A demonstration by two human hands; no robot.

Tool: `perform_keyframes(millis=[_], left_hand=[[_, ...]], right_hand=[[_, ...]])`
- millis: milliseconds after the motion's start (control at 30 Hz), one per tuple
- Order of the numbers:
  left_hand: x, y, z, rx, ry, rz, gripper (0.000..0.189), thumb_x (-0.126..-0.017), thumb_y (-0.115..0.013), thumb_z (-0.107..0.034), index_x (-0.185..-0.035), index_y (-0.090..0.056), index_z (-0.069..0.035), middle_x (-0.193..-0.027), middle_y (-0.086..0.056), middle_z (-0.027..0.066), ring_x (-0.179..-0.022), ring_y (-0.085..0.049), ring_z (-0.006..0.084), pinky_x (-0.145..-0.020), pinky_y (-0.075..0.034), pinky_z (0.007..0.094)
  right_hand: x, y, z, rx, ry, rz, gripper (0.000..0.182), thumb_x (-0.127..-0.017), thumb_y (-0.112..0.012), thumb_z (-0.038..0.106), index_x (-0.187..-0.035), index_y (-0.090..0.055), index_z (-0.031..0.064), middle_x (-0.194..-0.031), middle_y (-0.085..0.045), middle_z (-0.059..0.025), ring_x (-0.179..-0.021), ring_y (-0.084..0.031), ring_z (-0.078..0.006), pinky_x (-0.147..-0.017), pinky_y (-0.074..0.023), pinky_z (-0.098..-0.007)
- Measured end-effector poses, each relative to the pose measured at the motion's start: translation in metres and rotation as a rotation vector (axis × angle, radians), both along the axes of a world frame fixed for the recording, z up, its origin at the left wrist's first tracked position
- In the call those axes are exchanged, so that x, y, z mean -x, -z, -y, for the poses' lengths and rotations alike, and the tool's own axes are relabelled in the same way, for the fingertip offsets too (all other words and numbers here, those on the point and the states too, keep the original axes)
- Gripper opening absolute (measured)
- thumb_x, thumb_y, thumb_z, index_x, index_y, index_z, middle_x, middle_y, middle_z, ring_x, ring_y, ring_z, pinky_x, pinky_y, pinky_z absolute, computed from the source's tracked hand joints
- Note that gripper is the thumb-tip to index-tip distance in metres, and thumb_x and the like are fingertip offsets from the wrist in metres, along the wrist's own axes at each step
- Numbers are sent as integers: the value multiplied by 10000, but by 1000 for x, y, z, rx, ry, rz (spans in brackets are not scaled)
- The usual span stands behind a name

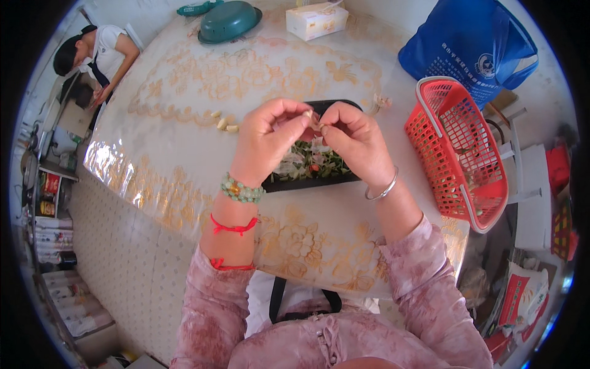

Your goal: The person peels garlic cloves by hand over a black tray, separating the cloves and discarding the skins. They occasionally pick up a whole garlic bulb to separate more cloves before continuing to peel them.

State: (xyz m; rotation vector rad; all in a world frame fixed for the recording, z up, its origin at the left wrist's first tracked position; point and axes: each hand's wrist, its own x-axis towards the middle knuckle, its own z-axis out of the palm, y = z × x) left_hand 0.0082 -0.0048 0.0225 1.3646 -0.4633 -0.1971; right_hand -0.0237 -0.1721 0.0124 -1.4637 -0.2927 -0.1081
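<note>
My left hand and my right hand are raised close together, fingertips pinched. Between them is a small pale garlic clove with some papery skin, mostly hidden by the fingers. Below sits a black tray, partly covered by both hands. It holds green leaves, pale papery skins and a small orange-red bit. Several peeled garlic cloves lie on the tablecloth, left of my left hand.
A red plastic basket stands at the table's right, with a blue bag behind it. Toward the back are an upturned green basin and a tissue box. Another person stands beyond the table's left side.
</note>
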Motion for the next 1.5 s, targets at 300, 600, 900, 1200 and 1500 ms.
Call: perform_keyframes(millis=[300, 600, 900, 1200, 1500], left_hand=[[-3, 8, 0, -28, 6, 132, 178, -867, -608, -60, -1011, -612, 45, -901, -654, 63, -808, -632, 116, -723, -515, 233], [-6, 6, 0, 111, -46, 19, 216, -942, -504, -117, -1053, -587, 49, -947, -642, 96, -819, -648, 168, -733, -546, 279], [-2, 5, 1, -59, -96, 105, 226, -958, -471, -123, -1100, -569, 23, -966, -646, 98, -820, -643, 159, -730, -520, 257], [-1, 11, 6, -269, -220, 456, 154, -865, -596, -59, -1007, -631, -8, -834, -658, 69, -766, -647, 142, -660, -505, 257], [-4, 10, 5, -494, -256, 824, 210, -792, -629, 12, -997, -652, -22, -897, -666, 90, -761, -647, 163, -670, -509, 241]], right_hand=[[-2, 1, 4, -11, -24, 23, 12, -846, -563, 13, -835, -564, 13, -772, -549, 38, -707, -496, -25, -617, -423, -183], [-3, -4, 7, -60, -1, -1, 31, -851, -542, 38, -831, -564, 29, -769, -563, 16, -707, -513, -52, -639, -433, -195], [-5, -1, 12, -30, 155, -12, 93, -821, -491, 66, -772, -562, 34, -712, -551, 9, -654, -481, -61, -579, -392, -201], [-6, 2, 9, 409, 271, 123, 59, -794, -587, 63, -820, -595, 10, -729, -578, -28, -686, -545, -95, -610, -451, -233], [-4, -2, 8, 421, 230, 65, 118, -855, -618, 83, -919, -617, -15, -771, -626, 0, -690, -558, -41, -608, -451, -181]])
